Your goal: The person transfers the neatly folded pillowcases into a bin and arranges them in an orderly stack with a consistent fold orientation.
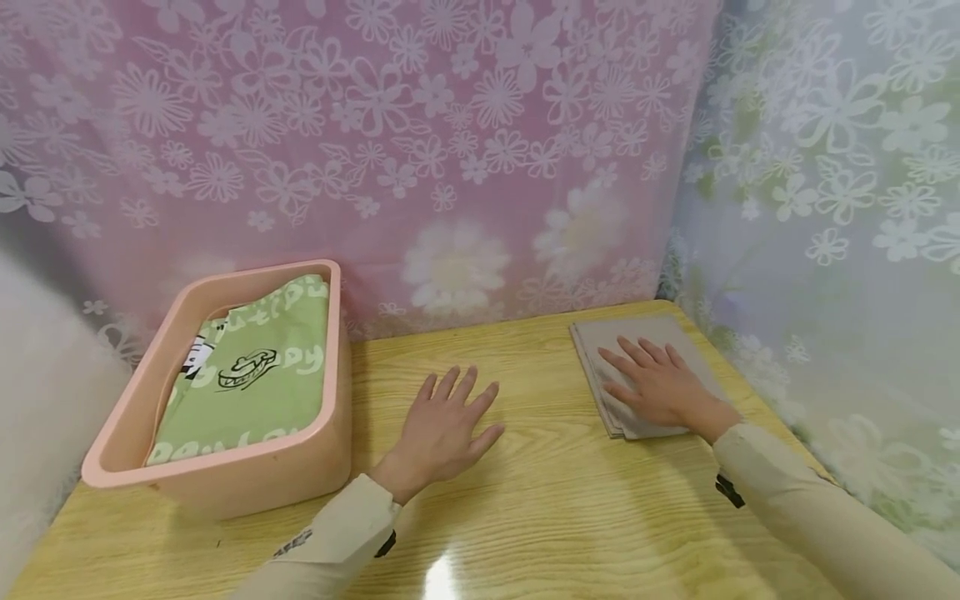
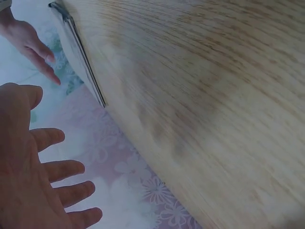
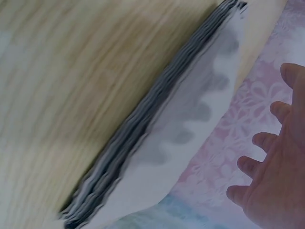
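My left hand (image 1: 442,429), fingers spread, hovers palm down above the wooden table (image 1: 525,500), holding nothing. To the right lies a neatly folded greyish-beige cloth (image 1: 701,358), its stacked layers showing along the near edge in the right wrist view. Over this folded cloth (image 3: 176,143) my right hand (image 1: 660,387) is stretched out with fingers apart. Finger shadows fall on the cloth in the right wrist view, and a gap shows between it and the right hand (image 3: 276,176). Both palms are bare in the wrist views.
A pink plastic tub (image 1: 341,400) stands at the table's left, holding folded green fabric (image 1: 292,387) with white lettering and a black drawing. Pink flowered curtain (image 1: 450,167) hangs along the back edge, and a pale flowered one (image 1: 825,250) along the right.
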Demonstrator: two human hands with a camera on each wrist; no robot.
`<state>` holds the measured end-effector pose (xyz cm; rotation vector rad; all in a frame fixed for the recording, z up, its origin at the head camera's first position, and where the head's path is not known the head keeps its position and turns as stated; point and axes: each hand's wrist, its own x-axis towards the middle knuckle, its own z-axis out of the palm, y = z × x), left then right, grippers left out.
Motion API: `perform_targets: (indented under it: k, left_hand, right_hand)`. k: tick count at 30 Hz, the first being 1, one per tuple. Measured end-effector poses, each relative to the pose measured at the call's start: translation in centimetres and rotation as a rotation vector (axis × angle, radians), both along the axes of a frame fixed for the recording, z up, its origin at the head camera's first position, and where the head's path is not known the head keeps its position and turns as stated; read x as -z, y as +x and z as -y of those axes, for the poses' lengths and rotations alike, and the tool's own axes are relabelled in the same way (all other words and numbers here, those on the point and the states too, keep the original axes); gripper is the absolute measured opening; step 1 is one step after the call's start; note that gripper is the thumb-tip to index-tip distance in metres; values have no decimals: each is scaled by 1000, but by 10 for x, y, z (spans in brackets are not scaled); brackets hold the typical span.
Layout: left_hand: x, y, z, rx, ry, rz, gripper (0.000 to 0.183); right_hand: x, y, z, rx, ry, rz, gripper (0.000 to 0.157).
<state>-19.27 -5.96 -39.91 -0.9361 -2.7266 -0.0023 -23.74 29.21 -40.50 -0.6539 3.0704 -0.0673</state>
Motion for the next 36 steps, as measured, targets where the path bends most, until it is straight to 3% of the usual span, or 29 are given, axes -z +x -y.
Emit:
perform_targets:
  k: [13, 21, 25, 32, 36]
  left_hand:
    - [11, -12, -22, -41, -30, 94, 57]
    - [13, -17, -34, -57, -28, 157, 57]
    - [13, -21, -41, -47, 9, 175, 56]
    - [11, -26, -57, -34, 156, 332, 56]
    - [13, -29, -63, -47, 203, 381, 56]
  right_hand:
    - [15, -1, -44, 47, -68, 22, 63]
    - [15, -5, -58, 125, -140, 91, 65]
    - [16, -7, -66, 173, -192, 138, 66]
    - [19, -12, -75, 208, -252, 166, 67]
    - [18, -14, -78, 227, -294, 190, 68]
